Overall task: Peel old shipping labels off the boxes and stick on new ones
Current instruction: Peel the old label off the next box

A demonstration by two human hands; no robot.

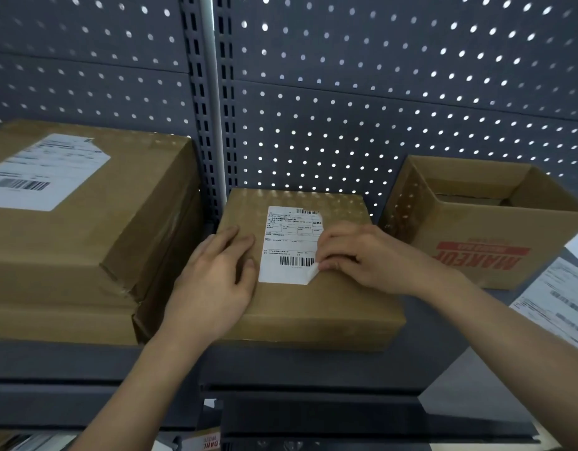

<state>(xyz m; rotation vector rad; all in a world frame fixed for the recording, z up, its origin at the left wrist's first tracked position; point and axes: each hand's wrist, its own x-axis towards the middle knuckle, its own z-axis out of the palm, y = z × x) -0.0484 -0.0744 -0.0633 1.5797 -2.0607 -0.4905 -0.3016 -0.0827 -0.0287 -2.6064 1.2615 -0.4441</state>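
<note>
A flat cardboard box (313,307) lies on the grey shelf in the middle of the view. On its top is a white shipping label (286,244) with barcodes. My left hand (216,281) rests flat on the box's left side, fingers straight, beside the label. My right hand (356,255) pinches the label's lower right corner, which is curled up off the cardboard. A larger taped box (86,239) at the left carries its own white label (43,170).
An open-topped carton (489,229) with red print stands at the right. White printed sheets (561,304) lie at the far right edge. A dark pegboard wall (346,92) rises behind. The shelf's front edge (281,382) runs below the boxes.
</note>
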